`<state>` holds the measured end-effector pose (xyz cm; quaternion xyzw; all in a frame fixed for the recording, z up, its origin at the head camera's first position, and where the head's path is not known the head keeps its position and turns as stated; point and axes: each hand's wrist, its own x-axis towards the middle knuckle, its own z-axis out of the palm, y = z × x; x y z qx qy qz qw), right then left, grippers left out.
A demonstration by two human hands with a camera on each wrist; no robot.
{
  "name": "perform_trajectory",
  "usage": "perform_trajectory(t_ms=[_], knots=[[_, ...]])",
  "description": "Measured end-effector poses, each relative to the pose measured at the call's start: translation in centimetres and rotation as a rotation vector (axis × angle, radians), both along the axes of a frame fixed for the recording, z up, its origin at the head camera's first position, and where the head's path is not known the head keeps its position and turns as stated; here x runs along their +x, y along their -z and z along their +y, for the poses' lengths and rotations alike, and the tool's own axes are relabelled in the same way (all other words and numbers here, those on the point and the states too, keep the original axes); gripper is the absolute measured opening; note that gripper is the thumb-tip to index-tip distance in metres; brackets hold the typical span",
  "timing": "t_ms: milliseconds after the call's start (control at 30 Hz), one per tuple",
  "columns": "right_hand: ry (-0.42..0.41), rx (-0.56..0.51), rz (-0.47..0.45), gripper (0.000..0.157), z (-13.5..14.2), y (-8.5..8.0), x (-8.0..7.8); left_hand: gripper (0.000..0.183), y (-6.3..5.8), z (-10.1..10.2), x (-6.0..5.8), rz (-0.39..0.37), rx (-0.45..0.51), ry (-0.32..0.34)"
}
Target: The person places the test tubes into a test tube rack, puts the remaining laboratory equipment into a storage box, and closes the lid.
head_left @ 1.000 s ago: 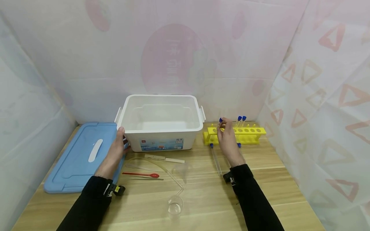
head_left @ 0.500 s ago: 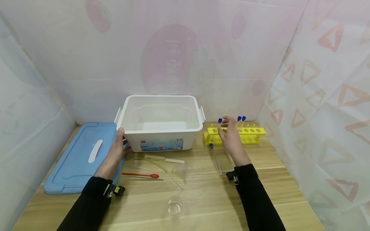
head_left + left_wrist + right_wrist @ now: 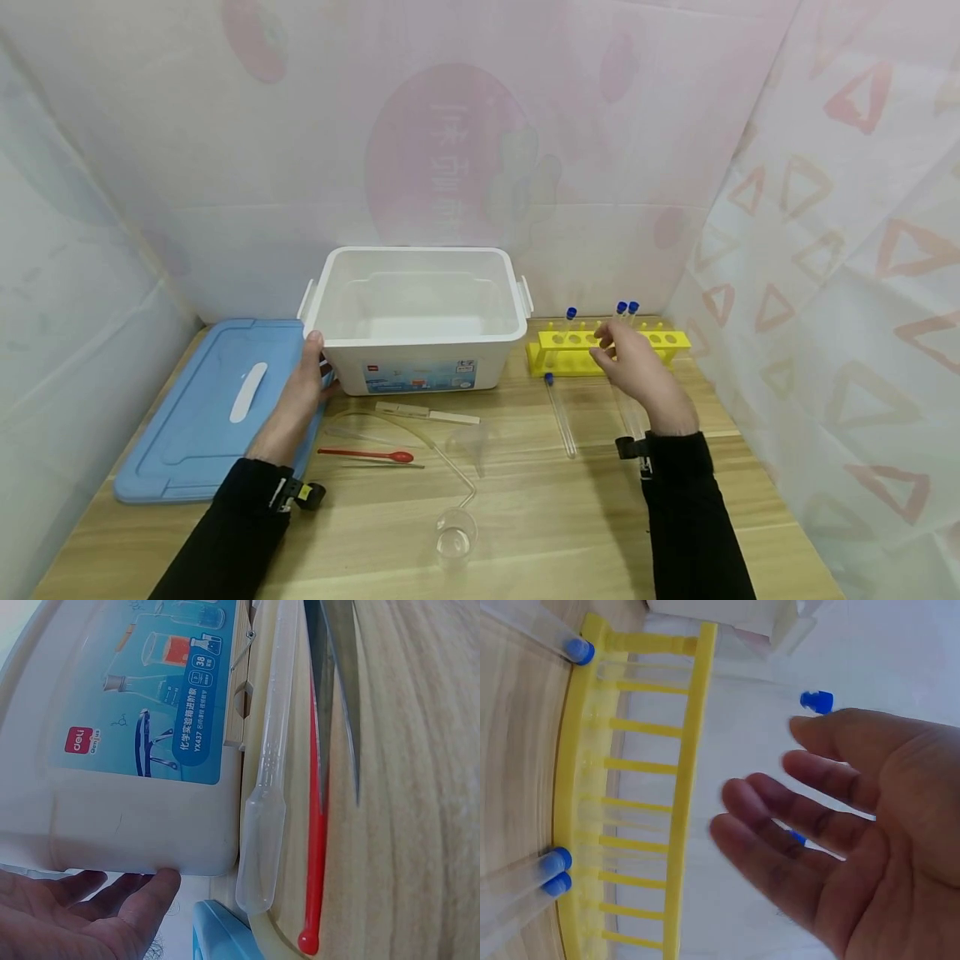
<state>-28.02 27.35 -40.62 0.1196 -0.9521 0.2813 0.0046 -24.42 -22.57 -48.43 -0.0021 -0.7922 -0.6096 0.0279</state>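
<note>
My left hand (image 3: 297,396) touches the left side of a white plastic box (image 3: 341,362); the left wrist view shows its fingertips (image 3: 161,889) against that wall. My right hand (image 3: 637,371) hovers in front of a yellow test tube rack (image 3: 573,365). Its fingers (image 3: 765,862) are loosely bent and hold nothing. A blue-capped test tube (image 3: 571,314) stands in the rack's left end, and two more test tubes (image 3: 627,310) stand farther right. On the table lies one test tube (image 3: 561,421). Two other lying test tubes (image 3: 525,881) are partly hidden by my right arm in the head view.
A blue lid (image 3: 187,417) lies left of the box. In front lie a wooden test tube clamp (image 3: 427,412), a plastic dropper (image 3: 262,847), a red spoon (image 3: 367,454), tweezers (image 3: 322,712), a bent glass tube (image 3: 453,471) with hose, a clear funnel (image 3: 476,446) and a small beaker (image 3: 455,535).
My right hand has let go of the test tube at the rack's left end and moved right and slightly toward me. The left hand stays at the box.
</note>
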Motion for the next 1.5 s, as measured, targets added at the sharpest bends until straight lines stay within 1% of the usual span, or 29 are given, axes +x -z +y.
perform_trajectory(t_ms=[100, 167, 333, 433, 633, 967, 1100, 1333, 1500], knots=[[-0.017, 0.055, -0.071, 0.029, 0.4, -0.2, 0.4, 0.078, 0.0, 0.1, 0.0, 0.005, -0.006, 0.004], [-0.021, 0.095, -0.098, 0.029, 0.7, -0.2, 0.4, 0.079, -0.1, 0.1, 0.0, 0.005, -0.008, 0.004], [0.013, 0.144, -0.19, 0.031, 1.4, 0.3, 0.2, 0.08, -0.1, 0.0, 0.0, 0.006, 0.001, 0.01], [0.022, 0.161, -0.211, 0.031, 1.8, 0.9, 0.0, 0.08, -0.1, 0.0, 0.0, 0.012, 0.001, 0.01], [0.031, 0.2, -0.232, 0.031, 2.6, 1.7, -0.4, 0.08, -0.1, 0.0, 0.1, -0.002, 0.0, 0.009], [0.086, 0.253, -0.259, 0.031, 3.9, 3.3, -1.0, 0.078, -0.1, 0.0, 0.1, 0.008, -0.009, 0.012], [0.116, 0.256, -0.297, 0.033, 4.2, 3.8, -1.2, 0.079, -0.2, 0.0, 0.1, 0.0, -0.011, 0.011], [0.211, 0.249, -0.401, 0.042, 5.0, 4.6, -1.7, 0.079, -0.2, 0.1, 0.1, -0.004, -0.02, 0.007], [0.229, 0.247, -0.423, 0.044, 5.5, 5.5, -2.2, 0.083, -0.3, 0.1, 0.1, -0.013, -0.021, -0.002]])
